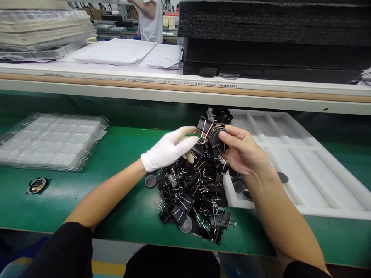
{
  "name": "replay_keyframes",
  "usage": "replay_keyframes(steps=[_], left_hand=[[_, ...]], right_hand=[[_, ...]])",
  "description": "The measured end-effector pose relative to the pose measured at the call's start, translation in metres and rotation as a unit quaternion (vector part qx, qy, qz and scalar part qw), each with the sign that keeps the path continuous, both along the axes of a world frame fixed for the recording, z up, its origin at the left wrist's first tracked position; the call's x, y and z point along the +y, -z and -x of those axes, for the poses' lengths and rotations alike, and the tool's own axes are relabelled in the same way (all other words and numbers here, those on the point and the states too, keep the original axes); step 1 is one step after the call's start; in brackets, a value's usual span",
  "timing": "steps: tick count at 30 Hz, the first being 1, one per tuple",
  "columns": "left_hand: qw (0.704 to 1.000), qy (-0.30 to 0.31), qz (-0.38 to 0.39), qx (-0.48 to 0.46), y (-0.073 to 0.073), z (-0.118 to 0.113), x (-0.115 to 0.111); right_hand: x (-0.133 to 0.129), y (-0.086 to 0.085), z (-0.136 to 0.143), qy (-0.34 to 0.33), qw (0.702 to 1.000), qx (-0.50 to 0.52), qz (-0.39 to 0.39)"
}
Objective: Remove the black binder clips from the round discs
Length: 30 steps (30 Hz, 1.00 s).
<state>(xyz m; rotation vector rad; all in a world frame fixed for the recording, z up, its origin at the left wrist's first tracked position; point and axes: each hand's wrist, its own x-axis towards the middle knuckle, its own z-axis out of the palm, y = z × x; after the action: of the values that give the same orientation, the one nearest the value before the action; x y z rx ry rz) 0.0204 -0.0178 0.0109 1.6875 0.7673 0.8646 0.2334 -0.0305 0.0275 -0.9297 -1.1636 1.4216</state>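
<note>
My left hand [172, 148], in a white glove, has its fingers closed at the wire handles of a black binder clip [205, 124]. My bare right hand [245, 150] pinches a round black disc [217, 136] between thumb and fingers, right beside that clip. Whether the clip is fastened on the disc I cannot tell. Under both hands lies a heap of black binder clips [185, 200] with silver wire handles. Several round discs are mixed in, among them a clear one [186, 224] at the front and a dark one [150, 181] at the left.
A white divided tray [307, 150] lies on the right, with more clips [220, 114] at its far left corner. Clear plastic trays [55, 141] are stacked on the left, near a small round gadget [37, 185]. A shelf edge [162, 90] crosses behind, carrying black foam [275, 58] and papers [116, 50].
</note>
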Motion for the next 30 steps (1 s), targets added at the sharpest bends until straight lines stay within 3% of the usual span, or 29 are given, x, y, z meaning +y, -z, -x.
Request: replay_keyframes(steps=[2,4,6,8,13,15,18,25,27,30], left_hand=[[0.997,-0.069,-0.027,0.007,0.003,0.000,-0.001],[0.977,-0.176,-0.114,0.031,0.008,0.001,-0.002],[0.933,-0.262,-0.240,0.061,0.014,0.002,-0.001],[0.893,-0.302,-0.326,0.076,0.016,0.002,-0.001],[0.898,-0.346,-0.264,0.062,0.009,-0.001,-0.002],[0.895,-0.340,-0.283,0.063,0.010,0.000,-0.001],[0.868,-0.308,-0.379,0.089,0.013,0.010,0.007],[0.745,-0.184,-0.584,0.264,0.000,0.036,0.024],[0.743,-0.164,-0.600,0.249,-0.003,0.036,0.023],[0.770,-0.157,-0.593,0.175,-0.001,0.034,0.020]], right_hand=[[0.002,0.002,0.002,0.001,0.999,0.016,0.028],[0.004,0.005,0.005,-0.005,0.997,0.037,0.065],[0.006,0.011,0.011,-0.014,0.992,0.067,0.101],[0.006,0.018,0.018,-0.015,0.987,0.103,0.124],[0.004,0.035,0.035,0.002,0.985,0.134,0.105],[0.002,0.036,0.037,-0.005,0.985,0.138,0.108],[0.001,0.031,0.035,-0.029,0.977,0.153,0.142],[-0.001,0.022,0.032,-0.040,0.977,0.143,0.155],[-0.002,0.021,0.032,-0.020,0.975,0.150,0.163],[-0.002,0.021,0.030,-0.009,0.979,0.143,0.143]])
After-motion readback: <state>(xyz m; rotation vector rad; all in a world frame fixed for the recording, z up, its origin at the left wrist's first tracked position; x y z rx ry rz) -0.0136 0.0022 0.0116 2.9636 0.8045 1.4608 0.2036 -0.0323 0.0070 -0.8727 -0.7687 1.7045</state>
